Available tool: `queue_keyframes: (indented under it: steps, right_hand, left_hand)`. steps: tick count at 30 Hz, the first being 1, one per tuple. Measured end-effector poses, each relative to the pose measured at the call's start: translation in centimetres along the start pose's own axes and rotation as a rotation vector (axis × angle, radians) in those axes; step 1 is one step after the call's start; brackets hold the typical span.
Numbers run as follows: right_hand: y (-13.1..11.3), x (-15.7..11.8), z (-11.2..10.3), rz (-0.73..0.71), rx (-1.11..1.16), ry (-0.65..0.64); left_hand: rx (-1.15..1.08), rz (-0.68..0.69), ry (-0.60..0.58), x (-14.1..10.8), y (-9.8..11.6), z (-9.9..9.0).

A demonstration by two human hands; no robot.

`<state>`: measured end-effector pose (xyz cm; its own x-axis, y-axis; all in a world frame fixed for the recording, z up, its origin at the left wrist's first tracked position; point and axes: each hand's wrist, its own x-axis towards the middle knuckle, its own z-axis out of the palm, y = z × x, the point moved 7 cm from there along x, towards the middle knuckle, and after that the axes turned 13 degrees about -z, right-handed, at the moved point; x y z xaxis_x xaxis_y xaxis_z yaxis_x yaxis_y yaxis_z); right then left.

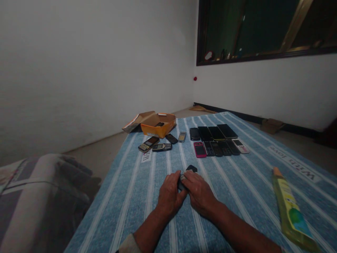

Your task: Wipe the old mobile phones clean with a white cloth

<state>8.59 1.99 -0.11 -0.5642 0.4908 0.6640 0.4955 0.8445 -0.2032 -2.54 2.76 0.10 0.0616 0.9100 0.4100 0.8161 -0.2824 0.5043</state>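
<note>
My left hand [168, 192] is closed round the near end of a dark mobile phone [181, 185], low over the striped cloth. My right hand [201, 192] lies across the phone, its bent fingers pressing a small pale wiping cloth [184, 175] onto it. Most of the phone and much of the wiping cloth are hidden by the fingers. Just beyond the right fingers shows a black piece [192, 168]; whether it belongs to the phone I cannot tell.
Several phones stand in two rows, with a pink phone [200, 150] at the front left. Loose phones, including a keypad phone [162, 147], lie by an open orange box [158, 130]. A yellow-green bottle [292, 211] lies right on the blue striped tablecloth [137, 189].
</note>
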Motion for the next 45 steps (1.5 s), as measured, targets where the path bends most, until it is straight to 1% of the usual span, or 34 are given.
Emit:
queue_keyframes:
  steps: [3, 5, 8, 10, 13, 16, 20, 24, 26, 28, 29, 31, 34, 36, 38, 42, 43, 45]
  right_hand:
    - [1.1, -0.3, 0.0, 0.008, 0.013, 0.042]
    - [2.7, -0.9, -0.4, 0.07, -0.007, 0.108]
    - [4.7, -1.7, -0.5, 0.139, 0.046, 0.154]
    - [5.3, -2.1, -0.6, 0.162, 0.104, 0.174]
    - [5.5, -2.2, -0.9, 0.183, 0.146, 0.211]
    - [5.4, -2.2, -1.0, 0.184, 0.153, 0.223]
    - [4.7, -1.9, -1.0, 0.14, 0.149, 0.189]
    - [2.4, -0.9, -1.3, 0.027, 0.114, 0.119]
    - [1.0, -0.3, -1.4, -0.04, 0.095, 0.08]
    - [0.2, 0.1, -1.4, -0.086, 0.077, 0.048]
    - [0.2, 0.2, -1.4, -0.092, 0.065, 0.038]
    - [0.8, 0.1, -1.3, -0.067, 0.035, 0.034]
    - [2.6, -0.5, -1.5, 0.023, -0.026, 0.081]
    - [3.1, -0.7, -1.7, 0.043, -0.047, 0.117]
    - [2.5, -0.5, -1.9, 0.003, -0.035, 0.133]
    - [0.1, 0.3, -2.1, -0.118, 0.003, 0.112]
    - [-0.1, 0.5, -2.1, -0.13, 0.001, 0.102]
    - [0.1, 0.6, -2.2, -0.123, -0.016, 0.091]
  left_hand:
    - [0.006, -0.008, 0.001, 0.0, -0.1, 0.1]
    - [0.01, -0.018, 0.0, 0.0, -0.2, 0.2]
    - [0.006, -0.037, -0.011, -0.2, -0.2, 0.2]
    - [0.014, -0.05, -0.01, -0.3, 0.0, 0.0]
    - [0.073, -0.089, 0.008, -0.3, 0.3, -0.6]
    - [0.16, -0.131, 0.014, -0.3, 0.5, -1.1]
    - [0.238, -0.138, -0.011, -0.4, 0.7, -1.0]
    - [0.235, -0.121, -0.02, -0.5, 0.6, -0.6]
    - [0.21, -0.106, -0.002, -0.5, 0.5, -0.4]
    - [0.176, -0.088, 0.017, -0.5, 0.5, -0.3]
    - [0.159, -0.082, 0.024, -0.4, 0.5, -0.3]
    - [0.128, -0.081, 0.033, -0.4, 0.5, -0.3]
    - [0.09, -0.091, 0.041, -0.3, 0.5, -0.4]
    - [0.062, -0.087, 0.045, -0.4, 0.6, -0.4]
    - [0.032, -0.071, 0.058, -0.5, 0.8, -0.5]
    - [0.004, -0.025, 0.082, -0.8, 1.4, -0.5]
    - [0.009, -0.007, 0.084, -0.8, 1.6, -0.5]
    - [0.031, 0.032, 0.092, -0.9, 2.0, -0.7]
